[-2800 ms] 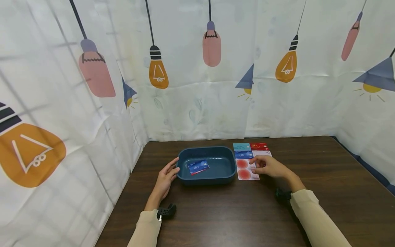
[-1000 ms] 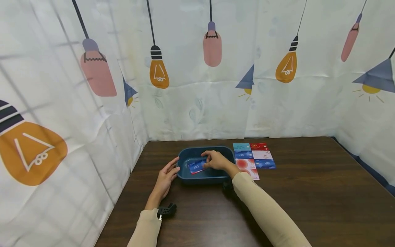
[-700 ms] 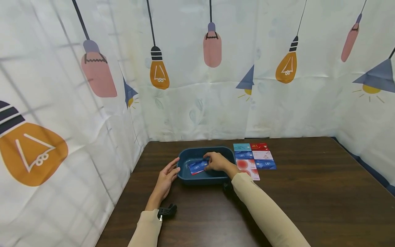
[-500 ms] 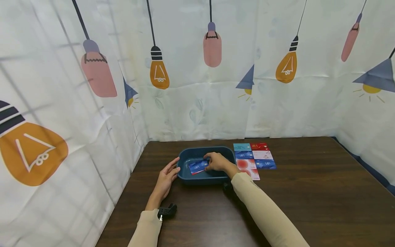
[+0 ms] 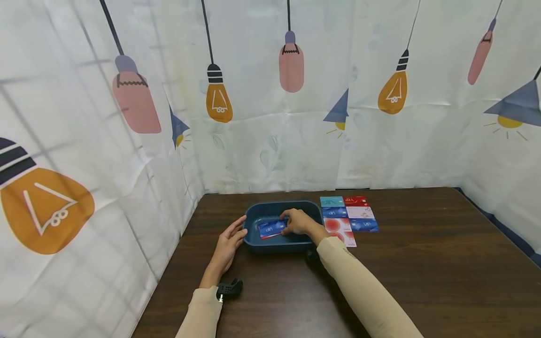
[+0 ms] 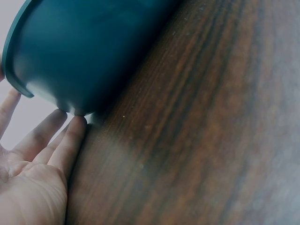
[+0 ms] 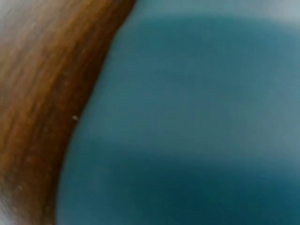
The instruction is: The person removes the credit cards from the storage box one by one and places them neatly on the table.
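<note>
A: Left hand flat on the desk, straight fingers touching the bin's outer wall. Right hand inside the bin, fingers curled, pinching the blue card.

B: Handling?

A: Probably light, stiff, thin and slick plastic (hard to lift flat). Best taken by a short edge, tilted up against the bin floor.

B: Any writing?

A: "VIP" on that card. Farther off, just right of the bin, a grid of cards, "VIP" on several too.

Left grip lies flat, fingers straight and together. Right grip reaches across, fingers curled in a pinch, forearm angled leftward.
</note>
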Demonstrator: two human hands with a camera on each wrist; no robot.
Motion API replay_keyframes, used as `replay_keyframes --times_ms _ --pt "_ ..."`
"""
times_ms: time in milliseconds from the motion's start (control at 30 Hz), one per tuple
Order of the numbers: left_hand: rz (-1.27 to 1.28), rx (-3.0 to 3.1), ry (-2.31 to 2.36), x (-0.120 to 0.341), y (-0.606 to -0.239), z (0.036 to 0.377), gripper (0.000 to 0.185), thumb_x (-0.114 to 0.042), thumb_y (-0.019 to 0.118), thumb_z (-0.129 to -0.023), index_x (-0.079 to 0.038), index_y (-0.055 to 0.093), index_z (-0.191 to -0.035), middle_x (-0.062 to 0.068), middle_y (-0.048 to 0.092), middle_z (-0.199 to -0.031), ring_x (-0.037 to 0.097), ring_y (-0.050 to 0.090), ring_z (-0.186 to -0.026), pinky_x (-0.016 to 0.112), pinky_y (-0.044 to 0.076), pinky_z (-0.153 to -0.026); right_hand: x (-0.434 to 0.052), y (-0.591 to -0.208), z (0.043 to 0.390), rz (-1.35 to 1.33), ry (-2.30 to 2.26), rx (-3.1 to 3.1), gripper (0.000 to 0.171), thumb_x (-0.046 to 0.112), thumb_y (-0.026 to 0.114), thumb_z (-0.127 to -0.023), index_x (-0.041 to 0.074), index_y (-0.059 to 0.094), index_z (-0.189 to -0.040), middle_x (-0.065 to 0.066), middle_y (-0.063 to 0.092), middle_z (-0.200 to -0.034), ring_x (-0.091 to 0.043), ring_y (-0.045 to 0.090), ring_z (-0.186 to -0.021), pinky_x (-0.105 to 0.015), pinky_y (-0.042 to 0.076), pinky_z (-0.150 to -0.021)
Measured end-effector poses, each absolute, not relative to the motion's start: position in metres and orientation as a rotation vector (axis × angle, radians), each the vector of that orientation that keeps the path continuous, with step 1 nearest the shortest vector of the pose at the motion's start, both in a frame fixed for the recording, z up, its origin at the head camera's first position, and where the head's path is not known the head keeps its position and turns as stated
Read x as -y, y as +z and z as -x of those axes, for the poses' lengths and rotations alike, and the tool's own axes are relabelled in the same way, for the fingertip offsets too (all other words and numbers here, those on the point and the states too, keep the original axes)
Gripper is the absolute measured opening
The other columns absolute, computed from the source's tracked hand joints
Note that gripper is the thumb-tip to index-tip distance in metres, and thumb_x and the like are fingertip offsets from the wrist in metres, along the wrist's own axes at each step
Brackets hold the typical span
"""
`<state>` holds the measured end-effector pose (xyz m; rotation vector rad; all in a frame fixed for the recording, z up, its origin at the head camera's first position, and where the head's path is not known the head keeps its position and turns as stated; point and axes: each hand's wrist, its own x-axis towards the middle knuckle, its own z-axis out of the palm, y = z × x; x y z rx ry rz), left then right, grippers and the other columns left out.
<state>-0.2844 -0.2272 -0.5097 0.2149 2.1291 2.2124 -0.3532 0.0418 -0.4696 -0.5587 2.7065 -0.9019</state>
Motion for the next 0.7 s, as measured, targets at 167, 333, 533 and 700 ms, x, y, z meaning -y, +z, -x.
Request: replay_keyframes --times_ms 167,333,533,700 --pt "-0.212 -2.124 2.229 0.2262 -0.5092 0.2839 0.048 -0.018 0.057 -0.106 -0.018 0.048 -0.153 0.014 0.045 -0.158 0.03 0.045 -0.144 0.022 0.05 -0.101 -0.0412 -0.4729 0.3562 0.541 -0.891 -2.728 0.05 0.024 0.087 -0.083 0.008 0.069 -0.128 -0.004 0.062 -0.08 -0.015 0.055 -0.071 -0.025 0.045 -0.063" --pt "-0.205 -2.115 2.234 0.2261 -0.5097 0.2839 0.048 -0.018 0.057 -0.106 -0.018 0.049 -0.153 0.015 0.046 -0.158 0.031 0.046 -0.144 0.02 0.051 -0.1 -0.0408 -0.4742 0.3569 0.561 -0.856 -2.758 0.05 0.03 0.088 -0.082 0.01 0.071 -0.124 -0.002 0.061 -0.079 -0.014 0.055 -0.07 -0.024 0.044 -0.062" --pt "-0.2 -2.122 2.228 0.2264 -0.5096 0.284 0.048 -0.019 0.057 -0.105 -0.019 0.049 -0.153 0.014 0.046 -0.158 0.03 0.046 -0.143 0.021 0.051 -0.1 -0.0413 -0.4724 0.3559 0.564 -0.892 -2.738 0.05 0.031 0.088 -0.082 0.01 0.071 -0.124 -0.004 0.062 -0.084 -0.017 0.057 -0.075 -0.025 0.047 -0.065" --pt "-0.211 -2.12 2.226 0.2267 -0.5095 0.2844 0.048 -0.019 0.058 -0.105 -0.019 0.049 -0.153 0.014 0.046 -0.158 0.03 0.046 -0.143 0.022 0.051 -0.101 -0.0417 -0.4703 0.3551 0.573 -0.919 -2.743 0.049 0.03 0.088 -0.082 0.011 0.071 -0.123 -0.004 0.065 -0.091 -0.018 0.058 -0.082 -0.029 0.054 -0.074"
